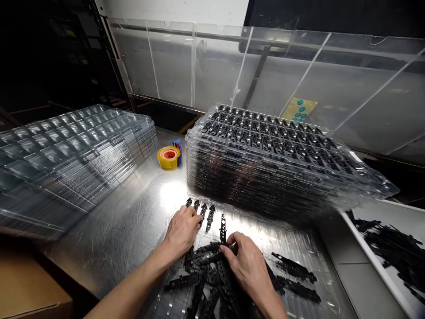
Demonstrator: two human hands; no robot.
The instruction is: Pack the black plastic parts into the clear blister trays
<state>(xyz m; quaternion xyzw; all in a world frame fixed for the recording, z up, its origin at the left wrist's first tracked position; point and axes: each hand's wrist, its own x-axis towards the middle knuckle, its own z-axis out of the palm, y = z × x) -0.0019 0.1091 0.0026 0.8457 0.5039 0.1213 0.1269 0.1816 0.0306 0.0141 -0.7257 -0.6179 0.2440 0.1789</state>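
Note:
A clear plastic tray with narrow slots lies on the metal table. Several black perforated plastic strips sit side by side in its far-left slots. Over these strips is my left hand, its fingers curled together and its fingertips partly hidden. My right hand pinches the near end of another black plastic strip between thumb and fingers, its far end pointing away from me. Beneath and between both hands, a loose heap of the same strips covers the near part of the tray. More strips lie to the right.
Behind the tray rises a tall stack of filled clear trays. Another stack of clear trays stands left. A yellow tape roll sits between them. At right is a white bin of black strips; a cardboard box is near left.

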